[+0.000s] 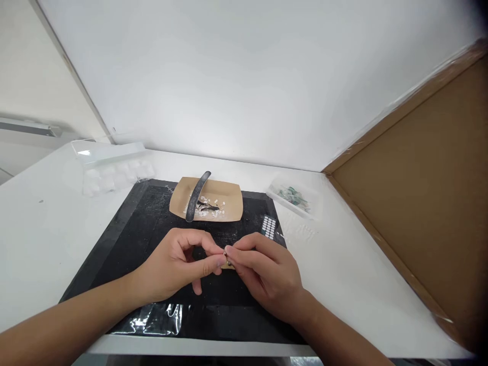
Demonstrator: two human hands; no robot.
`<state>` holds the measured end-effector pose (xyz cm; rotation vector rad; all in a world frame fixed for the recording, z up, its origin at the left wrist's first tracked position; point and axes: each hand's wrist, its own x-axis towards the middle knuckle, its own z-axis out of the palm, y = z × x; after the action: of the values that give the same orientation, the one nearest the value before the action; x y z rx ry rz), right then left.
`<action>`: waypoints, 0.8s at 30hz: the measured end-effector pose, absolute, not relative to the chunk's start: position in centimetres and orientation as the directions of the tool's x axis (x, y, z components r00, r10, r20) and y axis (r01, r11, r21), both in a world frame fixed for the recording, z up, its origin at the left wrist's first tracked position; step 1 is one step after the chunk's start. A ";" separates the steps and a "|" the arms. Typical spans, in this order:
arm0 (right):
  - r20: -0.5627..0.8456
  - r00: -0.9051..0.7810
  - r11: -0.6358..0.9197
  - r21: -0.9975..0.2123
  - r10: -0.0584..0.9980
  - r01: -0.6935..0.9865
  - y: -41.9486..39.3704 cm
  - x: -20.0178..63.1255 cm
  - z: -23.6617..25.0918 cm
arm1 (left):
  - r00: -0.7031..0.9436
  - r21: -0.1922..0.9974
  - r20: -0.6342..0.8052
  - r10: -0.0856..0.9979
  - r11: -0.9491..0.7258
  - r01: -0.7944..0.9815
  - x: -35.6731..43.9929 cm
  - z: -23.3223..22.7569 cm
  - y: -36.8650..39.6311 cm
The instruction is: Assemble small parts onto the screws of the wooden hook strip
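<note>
My left hand (pixel 179 267) and my right hand (pixel 267 274) meet over a black mat (pixel 125 239), fingertips pinched together on a tiny dark bead-like piece (pixel 225 253). A small brown scrap (pixel 227 265) lies just under the fingertips. Beyond the hands sits a brown paper tray (pixel 232 195) with several small white bits and a dark thin item in it. A grey curved tool (pixel 197 195) rests across the tray's left side. A small dark card with white dots (pixel 269 227) lies on the mat to the right of the tray.
A clear plastic compartment box (pixel 114 170) stands at the back left on the white table (pixel 362 274). A clear bag with greenish pieces (pixel 295 198) lies at the back right. A brown board (pixel 419 203) walls the right side. Clear plastic film (pixel 160 317) lies at the mat's front edge.
</note>
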<state>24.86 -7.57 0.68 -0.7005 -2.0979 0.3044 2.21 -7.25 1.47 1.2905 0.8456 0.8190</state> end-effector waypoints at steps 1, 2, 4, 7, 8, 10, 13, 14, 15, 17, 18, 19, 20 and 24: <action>0.677 -0.457 0.816 -0.442 0.576 0.374 -7.5 24.9 0.6 | 0.454 0.999 -0.035 0.890 0.044 -0.008 2.2 1.5 -7.4; 0.682 -0.456 0.818 -0.437 0.572 0.373 -7.5 24.9 0.6 | 0.443 0.999 0.012 0.896 -0.027 0.029 2.2 1.4 -7.5; 0.685 -0.446 0.817 -0.457 0.576 0.352 -7.6 24.9 0.6 | 0.435 0.979 0.128 0.891 -0.185 0.090 2.1 1.4 -7.7; 0.670 -0.434 0.797 -0.532 0.602 0.286 -7.8 24.7 0.8 | 0.435 0.912 0.311 0.845 -0.394 0.113 2.0 1.4 -7.7; 0.662 -0.435 0.790 -0.551 0.610 0.268 -7.8 24.7 0.9 | 0.442 0.890 0.355 0.824 -0.443 0.111 1.9 1.3 -7.6; 0.650 -0.440 0.779 -0.578 0.619 0.243 -7.8 24.6 1.2 | 0.467 0.848 0.415 0.781 -0.518 0.113 1.8 1.3 -7.3; 0.620 -0.460 0.757 -0.618 0.635 0.212 -7.8 24.6 1.7 | 0.501 0.787 0.473 0.724 -0.603 0.129 1.6 1.1 -6.9; 0.607 -0.470 0.747 -0.633 0.641 0.202 -7.8 24.6 1.8 | 0.506 0.762 0.498 0.704 -0.634 0.133 1.6 1.1 -6.8; 0.598 -0.476 0.740 -0.644 0.645 0.194 -7.7 24.7 1.9 | 0.511 0.730 0.528 0.679 -0.670 0.135 1.6 1.1 -6.8; 0.606 -0.471 0.746 -0.637 0.641 0.196 -7.6 24.7 1.8 | 0.525 0.637 0.598 0.606 -0.757 0.148 1.5 1.2 -6.6; 0.620 -0.461 0.757 -0.621 0.634 0.206 -7.6 24.7 1.7 | 0.533 0.583 0.629 0.566 -0.797 0.159 1.5 1.2 -6.4; 0.634 -0.452 0.767 -0.603 0.627 0.218 -7.5 24.6 1.7 | 0.541 0.534 0.652 0.531 -0.828 0.170 1.5 1.2 -6.3; 0.645 -0.444 0.774 -0.590 0.622 0.229 -7.5 24.6 1.6 | 0.548 0.497 0.667 0.506 -0.849 0.179 1.4 1.3 -6.1; 0.601 -0.426 0.719 -0.664 0.676 0.205 -7.5 24.6 1.5 | 0.563 0.458 0.679 0.472 -0.871 0.178 1.2 1.2 -5.7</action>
<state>24.59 -7.51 1.54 -0.6738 -1.9802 0.6293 1.18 -5.70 1.23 2.4619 0.5325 1.2164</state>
